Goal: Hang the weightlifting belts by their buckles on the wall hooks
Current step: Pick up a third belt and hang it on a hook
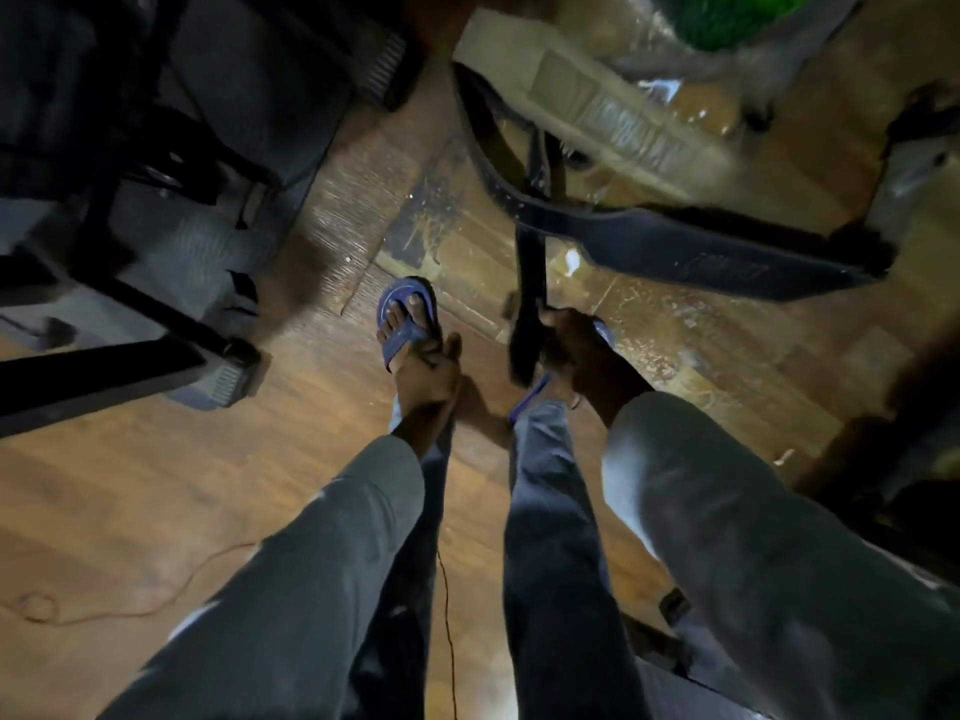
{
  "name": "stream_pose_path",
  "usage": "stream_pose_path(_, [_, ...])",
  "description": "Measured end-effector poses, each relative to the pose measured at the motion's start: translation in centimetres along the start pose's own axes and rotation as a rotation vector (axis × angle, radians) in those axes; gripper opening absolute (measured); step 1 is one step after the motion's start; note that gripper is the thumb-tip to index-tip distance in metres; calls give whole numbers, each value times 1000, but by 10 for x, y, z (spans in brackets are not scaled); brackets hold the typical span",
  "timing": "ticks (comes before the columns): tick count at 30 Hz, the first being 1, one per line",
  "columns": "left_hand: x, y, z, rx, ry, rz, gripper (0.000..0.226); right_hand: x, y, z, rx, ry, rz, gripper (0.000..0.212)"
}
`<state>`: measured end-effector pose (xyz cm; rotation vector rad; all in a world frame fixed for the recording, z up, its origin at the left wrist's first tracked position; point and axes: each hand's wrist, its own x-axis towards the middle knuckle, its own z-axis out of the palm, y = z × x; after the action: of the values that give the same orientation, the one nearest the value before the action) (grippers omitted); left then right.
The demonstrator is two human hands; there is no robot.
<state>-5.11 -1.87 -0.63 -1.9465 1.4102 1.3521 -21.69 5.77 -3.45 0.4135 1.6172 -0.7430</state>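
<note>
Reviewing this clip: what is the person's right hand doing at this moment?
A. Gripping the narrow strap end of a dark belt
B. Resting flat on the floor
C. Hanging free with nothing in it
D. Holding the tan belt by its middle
A: the right hand has its fingers curled round the narrow strap end of the dark belt; the left hand holds nothing.

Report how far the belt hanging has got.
Nothing looks hung: no wall hooks are in view. In hand: the right hand grips the strap of a black belt. The left hand holds nothing. A tan belt still waits.
</note>
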Motion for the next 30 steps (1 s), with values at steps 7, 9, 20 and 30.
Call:
stream_pose_path(7, [-105,100,-98,-524,-304,-189,92,-157,-91,-3,288,-167,-36,13])
stream_pose_path(9, [-153,137,-131,-541,-406,-183,96,-204,-109,-6,263,-178,-87,13])
stream_pose_path(20, [-364,207,-231,-608,-601,121,62,-449,-165,-16,140,-381,-489,23])
stream_pose_path(30, [-410,265,-269,-479,-688,398,23,-557,-171,-38,-100,-480,-765,57])
